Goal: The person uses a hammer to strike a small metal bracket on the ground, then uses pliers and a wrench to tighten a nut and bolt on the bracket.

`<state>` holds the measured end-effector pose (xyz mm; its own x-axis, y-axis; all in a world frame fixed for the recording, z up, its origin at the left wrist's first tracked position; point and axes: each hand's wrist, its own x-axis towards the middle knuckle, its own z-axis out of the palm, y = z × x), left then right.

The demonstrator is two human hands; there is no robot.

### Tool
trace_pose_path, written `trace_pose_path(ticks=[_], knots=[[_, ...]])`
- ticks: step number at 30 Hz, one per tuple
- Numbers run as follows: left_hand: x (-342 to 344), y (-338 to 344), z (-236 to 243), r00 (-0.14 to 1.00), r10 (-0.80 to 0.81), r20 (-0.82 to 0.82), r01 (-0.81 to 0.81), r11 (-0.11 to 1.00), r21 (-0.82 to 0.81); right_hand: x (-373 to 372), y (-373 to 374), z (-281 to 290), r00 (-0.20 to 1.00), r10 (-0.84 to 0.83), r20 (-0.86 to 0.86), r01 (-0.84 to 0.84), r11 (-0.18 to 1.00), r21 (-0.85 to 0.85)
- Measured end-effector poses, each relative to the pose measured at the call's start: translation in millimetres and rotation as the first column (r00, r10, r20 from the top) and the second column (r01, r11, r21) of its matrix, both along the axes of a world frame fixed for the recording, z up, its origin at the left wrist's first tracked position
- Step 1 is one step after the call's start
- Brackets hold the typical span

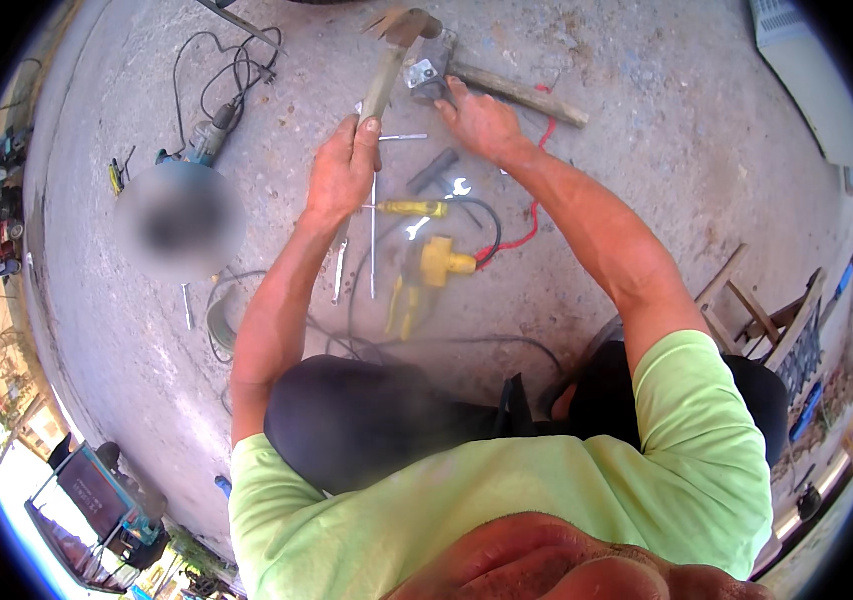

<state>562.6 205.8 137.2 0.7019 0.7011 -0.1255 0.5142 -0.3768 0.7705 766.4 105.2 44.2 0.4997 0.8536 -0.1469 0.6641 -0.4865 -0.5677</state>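
Left hand (341,170): fingers wrapped round the handle of a hammer (383,85), thumb along the wood. Hammer head sits beyond the grip, away from the body, claw to the left.

Right hand (484,125): index finger and thumb at the near edge of a mallet (516,92) head on the floor, beside a small metal plate (422,73) lying over that head. Cannot tell whether the fingers pinch the plate or only rest there. Mallet handle runs off to the right, beyond the right hand. Hammer head is just left of the mallet head.

Nearer the body than both grips, between the forearms: screwdriver (414,208) with yellow handle, bright wrench (461,187), yellow tool (436,262) with blurred outline. Red cord (536,222) passes under the right forearm. Long thin rod (374,240) runs bodyward from the left hand. Well left of that hand: grinder (208,140), part blurred, cable trailing beyond.
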Motion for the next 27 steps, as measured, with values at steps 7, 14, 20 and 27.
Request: trace_pose_path(ticks=[7,14,20,27], knots=[[8.6,13.4,9.5,0.984,0.009,-0.178,-0.041,0.983,-0.179,0.8,0.4,-1.2,0.999,-0.014,0.034,0.013,0.999,0.034],[-6.4,23.9,-31.0,0.963,-0.057,-0.262,0.081,0.993,0.081,-2.1,1.9,5.4,1.000,0.019,0.008,-0.019,1.000,0.025],[-8.3,5.0,-4.7,0.999,0.041,-0.024,-0.044,0.994,-0.105,-0.1,-2.2,5.5,1.000,0.000,-0.002,0.000,1.000,-0.017],[-19.4,22.3,-39.2,0.970,-0.022,-0.242,0.044,0.996,0.084,-2.9,2.2,6.5,1.000,0.022,-0.010,-0.022,0.999,0.035]])
